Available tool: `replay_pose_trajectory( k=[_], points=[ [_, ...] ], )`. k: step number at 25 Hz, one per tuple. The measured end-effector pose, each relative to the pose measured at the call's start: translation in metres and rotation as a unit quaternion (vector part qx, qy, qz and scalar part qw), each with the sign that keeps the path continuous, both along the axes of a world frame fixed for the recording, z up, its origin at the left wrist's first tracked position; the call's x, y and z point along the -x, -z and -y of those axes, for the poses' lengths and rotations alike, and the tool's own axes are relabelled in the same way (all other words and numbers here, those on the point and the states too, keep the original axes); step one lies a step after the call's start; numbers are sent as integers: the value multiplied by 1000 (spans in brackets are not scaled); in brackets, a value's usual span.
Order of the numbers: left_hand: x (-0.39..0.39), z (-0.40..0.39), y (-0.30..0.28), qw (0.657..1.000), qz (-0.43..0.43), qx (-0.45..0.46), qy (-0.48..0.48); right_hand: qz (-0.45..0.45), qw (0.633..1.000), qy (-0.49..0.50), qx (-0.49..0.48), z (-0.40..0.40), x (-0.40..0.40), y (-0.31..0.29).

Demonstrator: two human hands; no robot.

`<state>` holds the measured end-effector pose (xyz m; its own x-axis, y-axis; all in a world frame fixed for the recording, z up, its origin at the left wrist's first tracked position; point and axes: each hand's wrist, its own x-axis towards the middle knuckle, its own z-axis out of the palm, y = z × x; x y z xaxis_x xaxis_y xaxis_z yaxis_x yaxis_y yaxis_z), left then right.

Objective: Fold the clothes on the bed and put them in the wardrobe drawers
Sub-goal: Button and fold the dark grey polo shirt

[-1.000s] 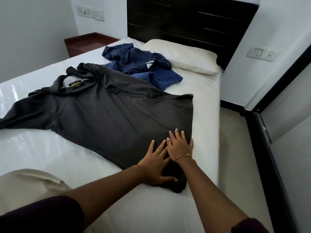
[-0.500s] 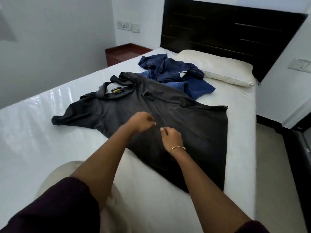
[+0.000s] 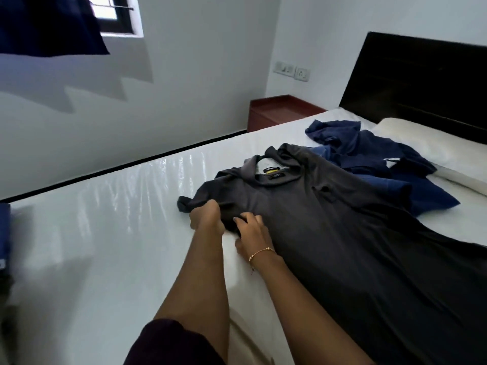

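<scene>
Both hands [image 3: 232,225] low on shirt sleeve [image 3: 208,206]

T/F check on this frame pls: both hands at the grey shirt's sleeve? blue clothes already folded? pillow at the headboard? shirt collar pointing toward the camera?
1. Both the left hand and the right hand are at the sleeve of the grey shirt. True.
2. The blue clothes are neatly folded. False: they lie crumpled.
3. The pillow lies by the headboard. True.
4. The shirt's collar points toward the camera. False: it faces away, toward the far wall.
</scene>
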<state>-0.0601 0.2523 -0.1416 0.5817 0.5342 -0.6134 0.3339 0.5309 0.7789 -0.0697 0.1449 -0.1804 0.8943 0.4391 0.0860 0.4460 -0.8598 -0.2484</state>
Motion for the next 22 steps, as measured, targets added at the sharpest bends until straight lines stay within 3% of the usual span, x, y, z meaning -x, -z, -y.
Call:
replay_pose_trajectory(
  k=[4, 6, 9, 12, 15, 17, 19, 22],
  points=[
    [-9, -24, -1, 988, 67, 139, -22, 29, 998, 61, 5, -23, -17, 12],
    [-5, -27, -1, 976, 63, 210, -14, 110, 983, 131, -72, -38, -16, 12],
    [-7, -22, -10, 976, 90, 194, -32, 190, 946, 163, -207, -55, -9, 10],
    [-3, -20, -24, 954, 154, 200, -158, 83, 949, 142, -269, -63, -5, 6],
    [5, -25, -23, 921, 170, 293, -193, -18, 972, 151, -177, -60, -8, 10],
    [2, -32, -20, 919, 164, 292, -206, -67, 976, 144, -148, -59, -10, 9],
    [-2, -36, -23, 936, 153, 232, -218, -116, 976, 110, -146, -62, -16, 4],
    [-6, -37, -20, 969, 86, 58, -222, -168, 981, 66, -69, -67, -26, 4]
  ],
)
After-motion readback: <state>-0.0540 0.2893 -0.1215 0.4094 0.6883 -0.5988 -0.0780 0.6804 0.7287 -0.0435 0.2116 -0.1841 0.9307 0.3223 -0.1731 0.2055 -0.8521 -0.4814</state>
